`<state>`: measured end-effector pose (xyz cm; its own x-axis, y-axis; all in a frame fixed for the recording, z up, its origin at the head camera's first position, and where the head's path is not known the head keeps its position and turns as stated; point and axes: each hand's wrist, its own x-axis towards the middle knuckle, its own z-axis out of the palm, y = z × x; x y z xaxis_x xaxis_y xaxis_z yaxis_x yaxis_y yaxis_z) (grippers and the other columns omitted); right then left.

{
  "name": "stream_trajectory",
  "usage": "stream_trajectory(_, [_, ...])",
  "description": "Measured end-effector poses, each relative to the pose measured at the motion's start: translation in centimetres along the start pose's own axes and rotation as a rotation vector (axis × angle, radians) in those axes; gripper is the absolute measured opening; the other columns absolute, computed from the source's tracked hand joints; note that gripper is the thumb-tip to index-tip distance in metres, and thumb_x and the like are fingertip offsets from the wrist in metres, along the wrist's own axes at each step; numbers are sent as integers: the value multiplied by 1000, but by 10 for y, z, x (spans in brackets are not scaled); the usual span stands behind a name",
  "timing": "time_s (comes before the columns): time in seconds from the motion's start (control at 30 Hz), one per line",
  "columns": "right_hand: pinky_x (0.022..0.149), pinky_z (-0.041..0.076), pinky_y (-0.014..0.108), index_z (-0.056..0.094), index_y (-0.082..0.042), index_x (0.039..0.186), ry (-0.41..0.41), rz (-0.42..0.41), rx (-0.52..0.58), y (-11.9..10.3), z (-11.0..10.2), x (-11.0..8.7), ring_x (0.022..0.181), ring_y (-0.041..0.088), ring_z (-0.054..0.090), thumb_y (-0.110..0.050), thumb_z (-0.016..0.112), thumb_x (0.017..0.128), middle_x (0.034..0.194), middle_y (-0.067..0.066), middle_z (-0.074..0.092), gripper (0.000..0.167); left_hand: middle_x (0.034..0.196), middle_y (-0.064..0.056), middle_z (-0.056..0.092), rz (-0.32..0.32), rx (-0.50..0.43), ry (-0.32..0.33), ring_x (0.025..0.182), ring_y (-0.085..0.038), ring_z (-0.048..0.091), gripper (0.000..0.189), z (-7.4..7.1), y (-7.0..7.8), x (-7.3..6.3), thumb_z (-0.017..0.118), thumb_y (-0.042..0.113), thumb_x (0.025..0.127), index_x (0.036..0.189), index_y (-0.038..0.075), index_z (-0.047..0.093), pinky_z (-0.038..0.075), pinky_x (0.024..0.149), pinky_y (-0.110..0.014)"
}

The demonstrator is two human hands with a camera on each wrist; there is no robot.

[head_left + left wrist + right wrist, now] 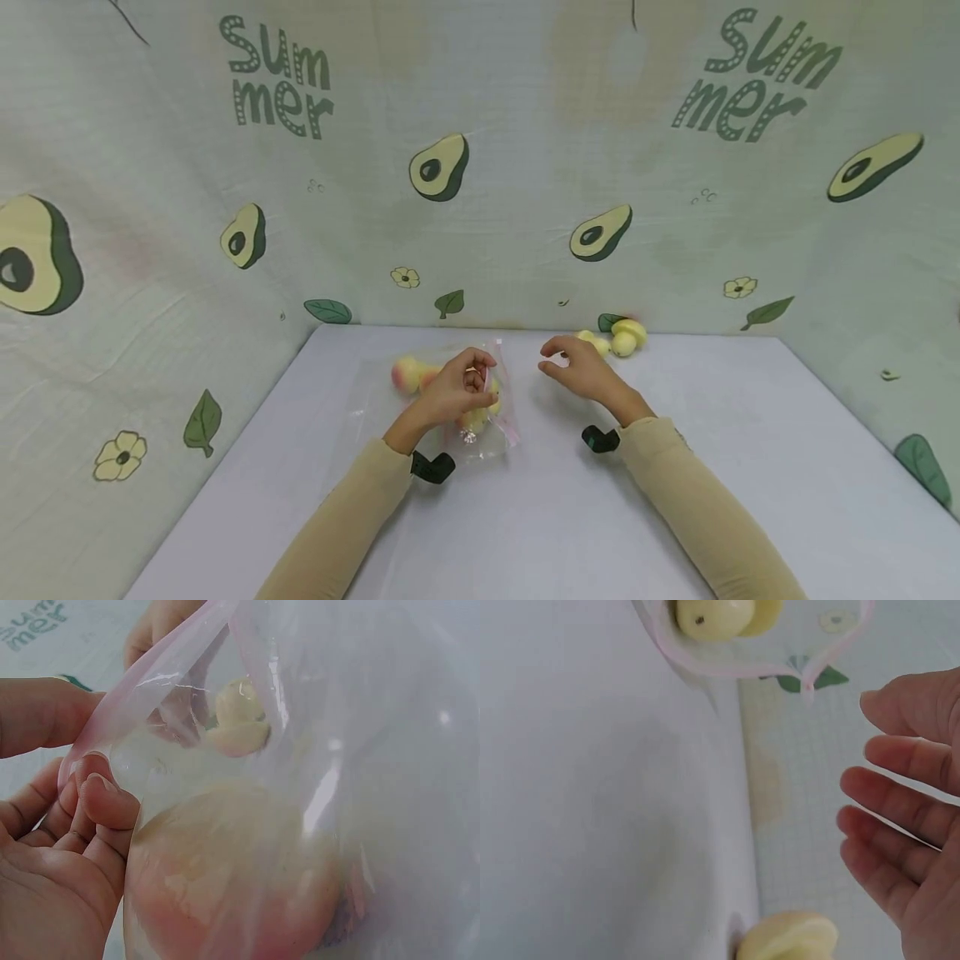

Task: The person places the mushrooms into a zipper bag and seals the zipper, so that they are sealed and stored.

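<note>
My left hand [450, 392] pinches the pink-edged rim of a clear plastic bag [397, 795] between thumb and fingers, and the bag's mouth gapes. Inside the bag lie several yellow and pinkish pieces; a rounded peach-coloured one [407, 374] shows at its left side. A yellow mushroom-shaped piece [238, 735] appears near the bag's mouth in the left wrist view. To the right of the bag, my right hand [588, 375] hovers over the table, holding nothing, its fingers apart and loosely bent. Just beyond it stands a yellow mushroom-shaped piece [628, 335].
Another yellow piece [597, 342], partly hidden by the right hand, sits beside the mushroom-shaped one at the table's back edge. A white cloth covers the table [555, 517]. Behind it hangs a printed curtain [517, 167] with avocados and lettering.
</note>
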<state>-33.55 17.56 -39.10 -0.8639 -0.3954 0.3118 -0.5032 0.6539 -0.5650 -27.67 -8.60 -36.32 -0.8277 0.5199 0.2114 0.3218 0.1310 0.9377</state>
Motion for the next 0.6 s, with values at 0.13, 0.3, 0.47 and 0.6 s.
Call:
stream_trajectory(0.13, [96,40,50,63,-5,113,66,59,-14,5,-7,-1,118,34,50,-25,66,90,120,13,59,31,92,-25,41,0,11,-1,74,-20,42,43,0,1,-1,67,-14,78,114,-5,46,38,60,-20])
stream_trajectory(0.3, [102,33,53,60,-5,119,141,125,11,14,-13,1,125,34,43,-25,66,89,128,14,53,37,93,-24,40,-3,21,-5,74,-20,42,43,-1,1,0,67,-13,78,114,-5,46,38,60,-20])
stream_trajectory(0.47, [103,31,54,57,-4,123,181,160,27,20,-20,1,126,34,40,-24,67,88,129,15,50,42,93,-22,41,-20,33,-2,75,-19,43,43,-1,1,0,68,-11,79,115,-3,46,38,61,-20])
stream_trajectory(0.6, [104,29,53,55,-5,124,202,183,41,24,-24,1,127,34,38,-23,68,87,131,15,48,43,93,-21,42,-31,34,-1,75,-19,43,43,-2,1,0,68,-10,79,115,-3,46,38,61,-20])
